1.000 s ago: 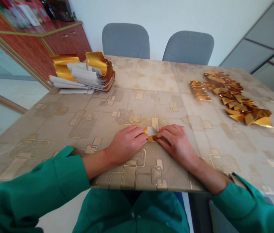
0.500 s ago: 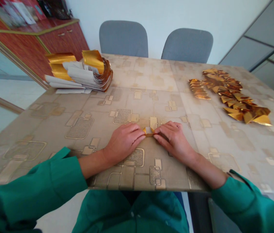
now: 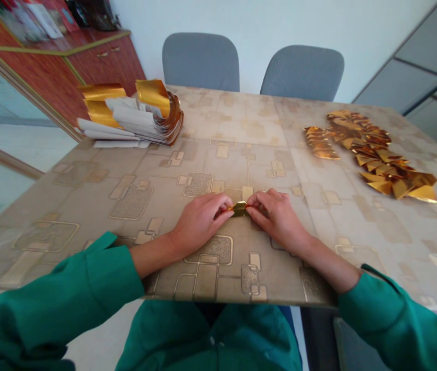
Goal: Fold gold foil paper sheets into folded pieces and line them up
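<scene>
Between my hands, close to the table's front edge, is a small folded piece of gold foil paper. My left hand pinches its left end between thumb and fingers. The right end is gripped the same way by my right hand. Its shiny gold face shows in the gap, while both ends are covered by my fingertips. Both wrists stay low over the patterned tablecloth.
A stack of gold and white paper sheets lies at the back left. Folded gold foil pieces are gathered in rows at the right. Two grey chairs stand behind the table, and a reddish wooden cabinet is at the far left.
The pale inside and raised gold corners seen earlier no longer show; a shiny gold face now fills the gap. My fingers have shifted slightly and still hold both ends.
</scene>
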Demonstrator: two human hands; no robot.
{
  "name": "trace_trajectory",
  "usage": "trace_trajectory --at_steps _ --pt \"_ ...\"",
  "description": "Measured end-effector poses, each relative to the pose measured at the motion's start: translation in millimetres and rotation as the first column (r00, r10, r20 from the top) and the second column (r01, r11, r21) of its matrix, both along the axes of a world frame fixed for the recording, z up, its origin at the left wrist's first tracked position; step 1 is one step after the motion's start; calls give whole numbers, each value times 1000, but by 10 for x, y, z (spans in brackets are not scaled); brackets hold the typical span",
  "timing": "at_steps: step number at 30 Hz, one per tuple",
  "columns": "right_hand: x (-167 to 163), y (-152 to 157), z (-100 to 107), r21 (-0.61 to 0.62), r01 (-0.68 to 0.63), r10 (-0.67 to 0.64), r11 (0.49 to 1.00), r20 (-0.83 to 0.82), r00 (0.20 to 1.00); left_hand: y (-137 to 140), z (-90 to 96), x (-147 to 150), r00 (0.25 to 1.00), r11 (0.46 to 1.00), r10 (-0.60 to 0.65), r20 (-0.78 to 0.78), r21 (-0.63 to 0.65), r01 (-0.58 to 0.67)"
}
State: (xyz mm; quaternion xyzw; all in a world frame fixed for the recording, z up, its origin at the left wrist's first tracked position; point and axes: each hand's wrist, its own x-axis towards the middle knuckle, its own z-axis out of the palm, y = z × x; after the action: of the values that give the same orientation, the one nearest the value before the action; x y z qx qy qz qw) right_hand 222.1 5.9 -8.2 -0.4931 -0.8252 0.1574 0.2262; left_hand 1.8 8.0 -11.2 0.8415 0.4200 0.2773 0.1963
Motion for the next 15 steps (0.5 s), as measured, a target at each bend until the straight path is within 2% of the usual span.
trace_trajectory --at_steps 5,12,15 --pt "1 -10 28 -59 1 4 998 85 996 8 10 -3 998 1000 5 -69 0 -5" --pt "-76 -35 18 11 95 -95 995 190 977 16 9 27 994 999 51 -98 -15 -52" --pt "-80 -40 -6 5 153 -151 988 181 972 19 6 31 991 998 63 -116 6 -62"
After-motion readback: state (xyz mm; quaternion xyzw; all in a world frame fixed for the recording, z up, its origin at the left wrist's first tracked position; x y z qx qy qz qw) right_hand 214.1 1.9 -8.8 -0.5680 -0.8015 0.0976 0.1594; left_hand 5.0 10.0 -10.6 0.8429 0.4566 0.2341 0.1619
